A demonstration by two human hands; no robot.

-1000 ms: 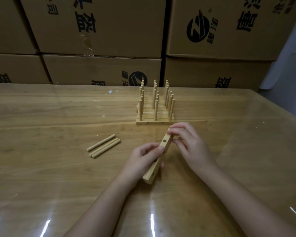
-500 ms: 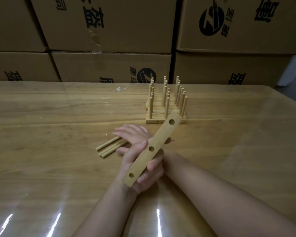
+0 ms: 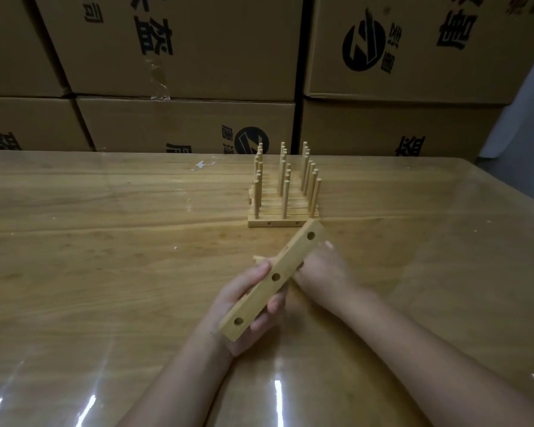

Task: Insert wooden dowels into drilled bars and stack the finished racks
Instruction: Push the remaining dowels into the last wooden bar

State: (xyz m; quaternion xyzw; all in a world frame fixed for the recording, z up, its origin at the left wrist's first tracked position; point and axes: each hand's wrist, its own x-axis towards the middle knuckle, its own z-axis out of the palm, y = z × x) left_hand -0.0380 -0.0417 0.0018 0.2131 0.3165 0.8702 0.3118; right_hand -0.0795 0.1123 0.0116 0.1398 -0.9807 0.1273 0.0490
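My left hand (image 3: 244, 306) grips a wooden bar (image 3: 275, 277) with three drilled holes. It holds the bar off the table, slanting from near left to far right, holes facing me. My right hand (image 3: 322, 269) is just behind the bar, its fingers hidden by it. A pale dowel tip (image 3: 258, 258) sticks out left of the bar at the level of those fingers, so my right hand appears to hold the loose dowels. The finished racks (image 3: 282, 211), bars with upright dowels, stand packed together just beyond the bar's far end.
The wooden table (image 3: 105, 241) has a glossy clear cover. Large cardboard boxes (image 3: 182, 72) with black print are stacked along its far edge. A small white scrap (image 3: 201, 164) lies near the back.
The loose dowels that lay on the table to the left are gone from there. My right hand has drawn back from them to behind the bar. The bar stays in my left hand.
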